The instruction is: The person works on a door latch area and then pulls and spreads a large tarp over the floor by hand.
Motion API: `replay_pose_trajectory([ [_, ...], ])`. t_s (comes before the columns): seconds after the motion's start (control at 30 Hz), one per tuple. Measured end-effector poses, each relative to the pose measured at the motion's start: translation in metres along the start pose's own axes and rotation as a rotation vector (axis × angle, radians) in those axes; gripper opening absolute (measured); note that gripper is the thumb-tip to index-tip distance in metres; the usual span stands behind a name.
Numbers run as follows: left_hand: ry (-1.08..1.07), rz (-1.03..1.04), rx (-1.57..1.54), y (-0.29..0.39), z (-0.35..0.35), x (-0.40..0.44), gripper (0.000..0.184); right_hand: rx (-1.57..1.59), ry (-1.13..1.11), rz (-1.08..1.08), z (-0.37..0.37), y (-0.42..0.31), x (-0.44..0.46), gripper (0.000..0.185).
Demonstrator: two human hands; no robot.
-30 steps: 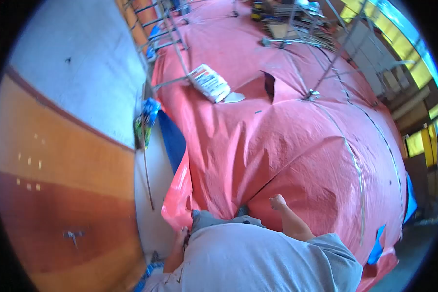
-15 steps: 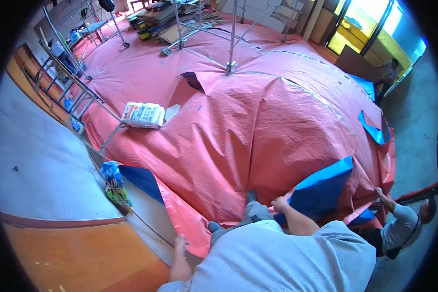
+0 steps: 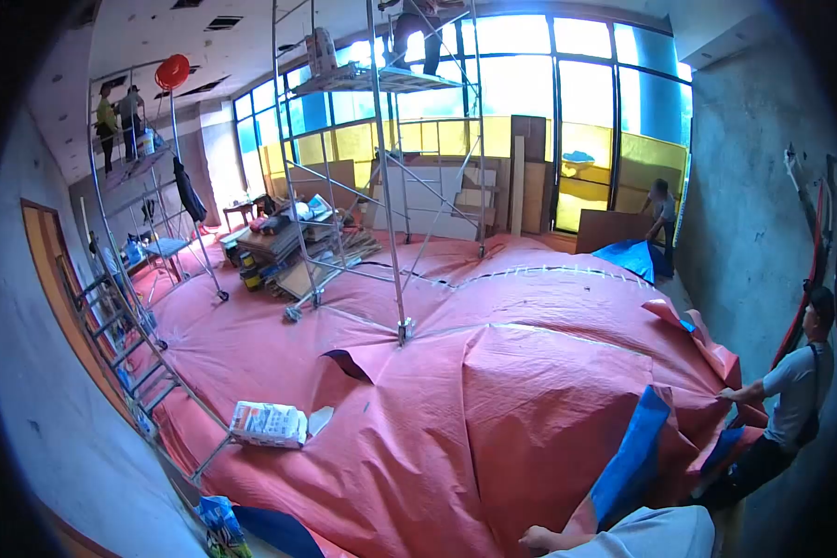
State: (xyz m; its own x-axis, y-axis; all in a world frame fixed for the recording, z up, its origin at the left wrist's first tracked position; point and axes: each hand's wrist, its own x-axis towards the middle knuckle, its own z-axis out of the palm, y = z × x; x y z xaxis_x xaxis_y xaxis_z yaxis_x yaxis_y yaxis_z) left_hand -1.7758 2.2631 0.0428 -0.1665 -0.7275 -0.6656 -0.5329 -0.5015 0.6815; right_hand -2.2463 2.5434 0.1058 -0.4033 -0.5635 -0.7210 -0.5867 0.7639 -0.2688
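A large red tarp (image 3: 549, 409) with a blue underside covers the floor in broad wrinkles. At the bottom edge of the view, my right hand (image 3: 541, 538) is closed on the tarp's edge. Beside it a strip of the tarp is turned up, showing the blue underside (image 3: 634, 456). My grey sleeve fills the area to the right of that hand. My left hand is out of view. On the right, a co-worker (image 3: 795, 395) stands with an arm stretched out to the same tarp.
A wheeled scaffold (image 3: 405, 328) stands on the tarp, with a person on its platform. Stacked boards (image 3: 279, 251) lie behind. A white printed bag (image 3: 268, 424) sits at left near a ladder (image 3: 149, 377). Another person (image 3: 662, 223) is by the far boards. Walls flank both sides.
My view has tilted up, bringing the windows and scaffold tops into sight. My left hand has dropped out of view. The co-worker on the right now appears more upright in view.
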Motion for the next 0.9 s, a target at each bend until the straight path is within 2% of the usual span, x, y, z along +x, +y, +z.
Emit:
replay_pose_trajectory([
  [0.2, -0.158, 0.169, 0.132, 0.064, 0.092, -0.035, 0.034, 0.104, 0.032, 0.047, 0.008, 0.072, 0.001, 0.027],
  [0.4, -0.214, 0.229, 0.188, 0.076, 0.178, -0.076, 0.033, 0.187, 0.033, 0.118, 0.034, 0.160, -0.009, 0.029],
  [0.53, -0.241, 0.204, 0.254, 0.047, 0.215, -0.100, 0.033, 0.227, 0.016, 0.191, 0.085, 0.225, -0.031, 0.031],
  [0.73, -0.413, 0.157, 0.525, -0.051, 0.222, -0.142, 0.034, 0.351, -0.016, 0.356, 0.157, 0.295, -0.049, 0.033],
  [0.77, -0.463, 0.152, 0.575, -0.062, 0.223, -0.151, 0.034, 0.383, 0.043, 0.309, 0.140, 0.290, -0.085, 0.033],
  [0.83, -0.549, 0.161, 0.642, -0.074, 0.233, -0.161, 0.034, 0.424, 0.175, 0.406, 0.171, 0.304, -0.085, 0.029],
  [0.9, -0.614, 0.213, 0.694, -0.072, 0.245, -0.159, 0.035, 0.475, 0.132, 0.420, 0.173, 0.303, -0.098, 0.030],
])
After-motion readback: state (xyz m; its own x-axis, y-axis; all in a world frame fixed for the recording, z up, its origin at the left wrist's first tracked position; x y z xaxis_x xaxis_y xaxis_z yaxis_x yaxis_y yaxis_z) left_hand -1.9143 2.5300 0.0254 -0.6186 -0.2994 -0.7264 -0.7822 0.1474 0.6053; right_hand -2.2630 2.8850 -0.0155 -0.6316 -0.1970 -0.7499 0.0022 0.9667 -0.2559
